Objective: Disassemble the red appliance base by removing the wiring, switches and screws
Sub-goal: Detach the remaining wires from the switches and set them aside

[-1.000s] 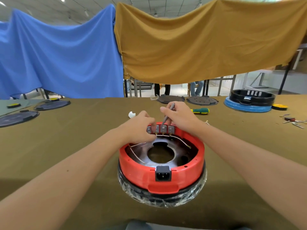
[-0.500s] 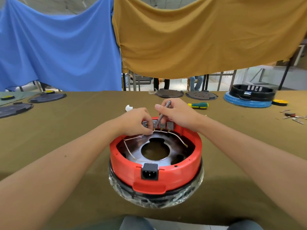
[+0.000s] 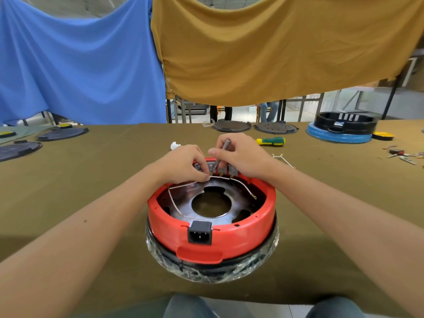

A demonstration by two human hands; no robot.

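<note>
Head view: red base (image 3: 211, 235), upturned, wires exposed; left hand (image 3: 183, 164) pinches white wire (image 3: 183, 185), right hand (image 3: 241, 157) grips metal tool (image 3: 220, 154).

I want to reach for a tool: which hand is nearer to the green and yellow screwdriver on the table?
Right. The right hand, holding a grey tool, is beside the green and yellow screwdriver; the left hand pinches a white wire farther away.

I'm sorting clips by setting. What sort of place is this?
Probably a workshop or factory floor: a long cloth-covered table holds a red appliance base, other appliance parts and a screwdriver, with cloth sheets hung as partitions.
</note>
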